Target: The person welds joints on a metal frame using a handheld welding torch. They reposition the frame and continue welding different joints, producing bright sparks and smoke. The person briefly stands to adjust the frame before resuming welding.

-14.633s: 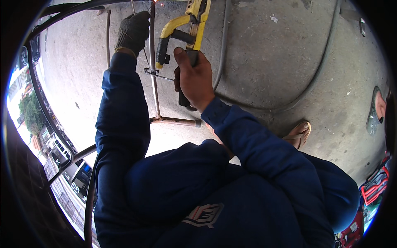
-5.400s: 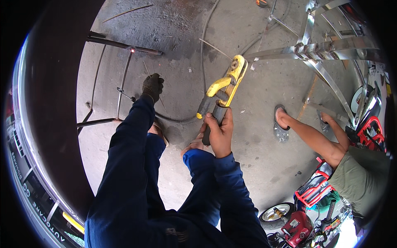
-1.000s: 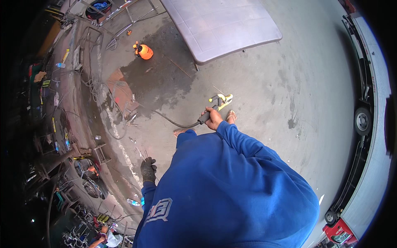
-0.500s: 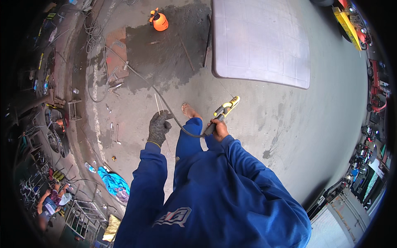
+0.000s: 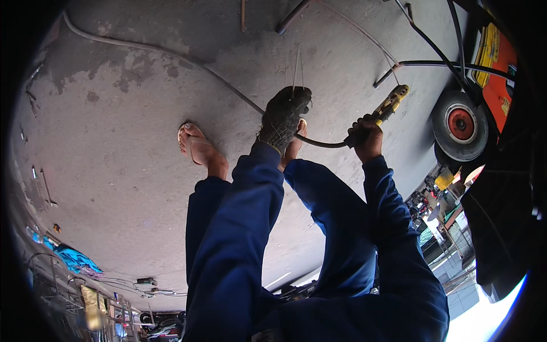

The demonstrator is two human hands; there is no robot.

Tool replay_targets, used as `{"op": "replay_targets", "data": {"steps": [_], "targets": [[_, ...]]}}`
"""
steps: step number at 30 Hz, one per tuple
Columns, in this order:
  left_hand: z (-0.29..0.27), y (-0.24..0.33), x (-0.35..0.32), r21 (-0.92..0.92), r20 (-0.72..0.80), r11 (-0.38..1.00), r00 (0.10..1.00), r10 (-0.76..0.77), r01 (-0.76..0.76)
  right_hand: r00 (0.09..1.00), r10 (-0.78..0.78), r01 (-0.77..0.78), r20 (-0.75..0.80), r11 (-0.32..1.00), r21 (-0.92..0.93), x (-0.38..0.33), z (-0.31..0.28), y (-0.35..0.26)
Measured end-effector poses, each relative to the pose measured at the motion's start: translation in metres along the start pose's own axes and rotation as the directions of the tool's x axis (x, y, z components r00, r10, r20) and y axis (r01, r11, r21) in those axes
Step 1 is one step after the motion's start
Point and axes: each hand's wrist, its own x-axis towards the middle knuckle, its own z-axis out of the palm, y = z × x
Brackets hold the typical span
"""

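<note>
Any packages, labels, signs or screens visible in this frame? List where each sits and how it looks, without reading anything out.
Label panel: upright yellow rectangle on the side of the orange wheeled machine, upper right, above its black wheel with red hub.
Small sticker: pale yellowish patch lower on the same orange body, too small to make out.
No packages, signs or screens can be made out; the cluttered lower left edge is too blurred to tell.

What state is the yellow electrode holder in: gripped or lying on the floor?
Gripped. The bare right hand closes round the yellow electrode holder, lifted off the concrete floor.
</note>
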Motion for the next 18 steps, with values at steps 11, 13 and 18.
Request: {"op": "replay_targets", "data": {"steps": [11,13,18], "targets": [[0.076,-0.006,0.216,0.367,0.23,0.859,0.929,0.289,-0.358,0.979,-0.092,0.049,0.181,0.972,0.229,0.092,-0.012,0.02],[0.101,0.011,0.245,0.122,0.274,0.919,0.902,0.333,-0.376,0.975,-0.116,0.067,0.19,0.966,0.249,0.106,-0.001,-0.003],[0.16,0.038,0.305,0.403,0.04,0.89,0.976,0.215,-0.213,0.942,-0.238,0.163,0.237,0.941,0.297,0.112,0.023,-0.054]]}}
